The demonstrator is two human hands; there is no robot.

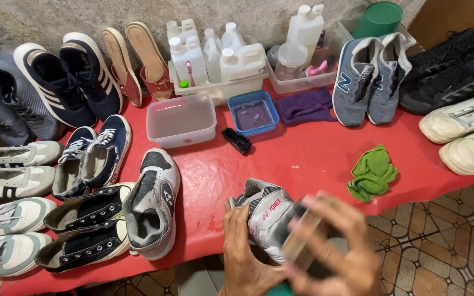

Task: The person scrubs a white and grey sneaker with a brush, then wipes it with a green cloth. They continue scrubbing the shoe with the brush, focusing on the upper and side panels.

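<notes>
Red table (303, 159), clear tub (181, 119) of cloudy water, blue tub (253, 112) of liquid, left hand (243, 252) fingers wrapped on shoe (267, 211), right hand (336, 246) fingers curled gripping brush (303, 241).

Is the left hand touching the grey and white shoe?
Touching. In the head view, the left hand wraps against the side of the grey and white shoe.

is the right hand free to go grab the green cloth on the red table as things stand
Probably not right away. The right hand is wrapped around a blurred brush over the grey and white sneaker. The path to the green cloth looks open, with only bare red table between.
</notes>
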